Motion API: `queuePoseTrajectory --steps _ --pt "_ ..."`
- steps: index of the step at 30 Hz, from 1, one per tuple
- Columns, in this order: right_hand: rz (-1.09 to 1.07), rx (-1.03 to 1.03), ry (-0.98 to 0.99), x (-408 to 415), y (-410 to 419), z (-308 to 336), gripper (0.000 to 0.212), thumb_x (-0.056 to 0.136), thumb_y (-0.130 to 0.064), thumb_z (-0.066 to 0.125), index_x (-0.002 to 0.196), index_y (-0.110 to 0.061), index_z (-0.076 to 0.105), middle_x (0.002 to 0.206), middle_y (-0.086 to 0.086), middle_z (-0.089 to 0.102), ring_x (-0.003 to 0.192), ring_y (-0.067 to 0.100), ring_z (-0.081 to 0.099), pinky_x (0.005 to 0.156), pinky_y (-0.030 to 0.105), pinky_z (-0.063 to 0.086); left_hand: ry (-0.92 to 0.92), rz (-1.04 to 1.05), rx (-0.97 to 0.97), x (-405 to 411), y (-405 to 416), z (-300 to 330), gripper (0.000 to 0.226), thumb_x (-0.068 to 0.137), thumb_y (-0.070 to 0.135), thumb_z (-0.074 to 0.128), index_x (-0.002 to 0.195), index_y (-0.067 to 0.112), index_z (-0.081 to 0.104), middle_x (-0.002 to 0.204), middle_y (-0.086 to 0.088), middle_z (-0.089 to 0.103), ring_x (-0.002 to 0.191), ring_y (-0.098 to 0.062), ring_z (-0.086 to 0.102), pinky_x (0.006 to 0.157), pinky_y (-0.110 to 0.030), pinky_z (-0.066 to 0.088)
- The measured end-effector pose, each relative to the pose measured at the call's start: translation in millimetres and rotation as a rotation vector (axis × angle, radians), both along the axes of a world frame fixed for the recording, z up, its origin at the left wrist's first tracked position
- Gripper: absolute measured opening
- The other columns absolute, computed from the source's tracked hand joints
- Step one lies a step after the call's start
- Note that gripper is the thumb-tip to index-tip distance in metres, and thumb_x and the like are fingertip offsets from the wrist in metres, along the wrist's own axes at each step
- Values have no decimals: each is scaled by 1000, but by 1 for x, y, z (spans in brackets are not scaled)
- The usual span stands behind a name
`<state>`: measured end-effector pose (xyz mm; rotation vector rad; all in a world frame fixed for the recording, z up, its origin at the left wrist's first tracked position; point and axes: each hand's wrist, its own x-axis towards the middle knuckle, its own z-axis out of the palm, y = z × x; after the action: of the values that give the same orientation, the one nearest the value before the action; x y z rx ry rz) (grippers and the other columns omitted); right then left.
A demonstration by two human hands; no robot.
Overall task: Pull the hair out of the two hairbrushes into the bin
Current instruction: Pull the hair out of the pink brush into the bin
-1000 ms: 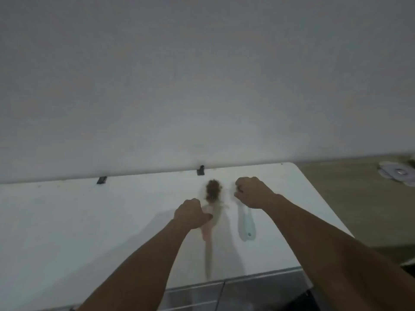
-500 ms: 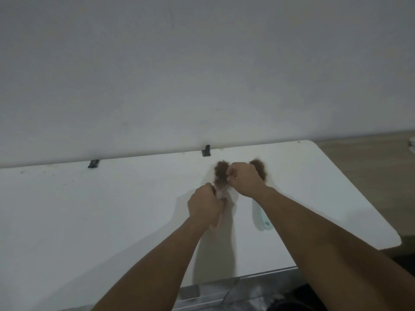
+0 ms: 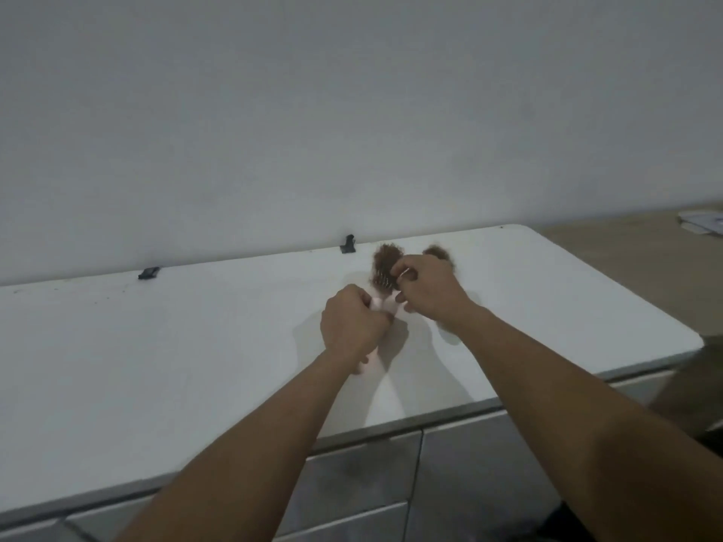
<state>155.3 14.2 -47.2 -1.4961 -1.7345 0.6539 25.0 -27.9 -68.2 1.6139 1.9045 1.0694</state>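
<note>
The pink hairbrush (image 3: 381, 303) is up off the white table (image 3: 195, 346), its head packed with a wad of reddish-brown hair (image 3: 385, 262) that faces me, a few bristles showing through the lower part. My left hand (image 3: 352, 326) is wrapped round its handle in a closed fist, the butt of the handle poking out below my wrist. My right hand (image 3: 426, 291) is at the head of the brush, fingers curled and pinching at the edge of the hair wad; the picture is soft there, so I take it the fingertips have hold of hair rather than bristle.

Just past my right knuckles a second clump of brown hair (image 3: 440, 253) sticks out, sitting on the table near the back edge; the brush it belongs to is hidden under my hand and forearm.

Further out, two small black clips (image 3: 347, 244) (image 3: 148, 273) sit where the table meets the pale wall (image 3: 352, 111). Below the table's near edge run grey drawer fronts (image 3: 364, 471). To the right is a wooden floor (image 3: 626, 267).
</note>
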Motion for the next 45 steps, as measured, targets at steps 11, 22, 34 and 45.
queuePoseTrajectory --steps 11,22,34,45 --pt "-108 196 -243 24 -144 22 34 85 -6 63 118 -14 70 93 4 71 77 17 60 83 36 56 -295 -297 75 7 -99 8 24 66 5 70 87 2 58 77 -14 71 49 -22 70 52 -41 57" --pt "-382 185 -67 54 -253 15 13 83 -5 70 94 -6 76 74 8 71 63 21 69 69 34 59 -318 -487 118 38 -189 -10 24 71 12 69 86 9 51 82 -16 68 50 -28 65 43 -31 52" --pt "-619 -225 684 107 -304 -54 23 77 9 70 97 -1 63 84 15 60 68 16 58 62 32 61 -288 -650 42 94 -233 -90 26 57 17 69 76 22 52 75 -9 66 65 -34 66 54 -52 56" --pt "-582 -373 814 164 -324 -169 60 80 16 59 135 -6 48 100 16 66 88 26 66 74 40 59 -381 -758 -235 124 -245 -191 28 75 -6 71 83 10 50 74 -4 56 53 -13 52 38 -16 42"
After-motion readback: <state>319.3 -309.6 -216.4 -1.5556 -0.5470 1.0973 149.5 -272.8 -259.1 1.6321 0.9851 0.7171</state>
